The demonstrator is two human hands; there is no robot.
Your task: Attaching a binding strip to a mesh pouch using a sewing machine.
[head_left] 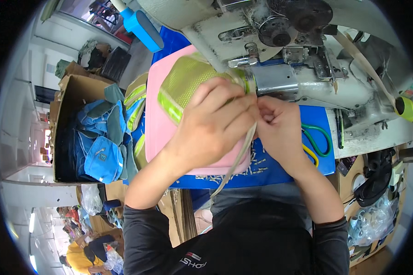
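A lime-green and beige mesh cap lies against the working end of a sewing machine. My left hand is spread over the cap's near side, its fingers bent and gripping the fabric by the machine's arm. Close beside it, my right hand is closed in a pinch at the cap's edge. A narrow beige tape comes out between both hands and hangs down towards my lap. The right fingertips are partly hidden, but the tape starts right at them. Beneath the cap is a pink board.
Left of the board, a cardboard box holds several blue caps. More lime caps lie between. Green-handled scissors rest on the blue table cover, among scattered thread scraps. A blue boxy fitting hangs upper left.
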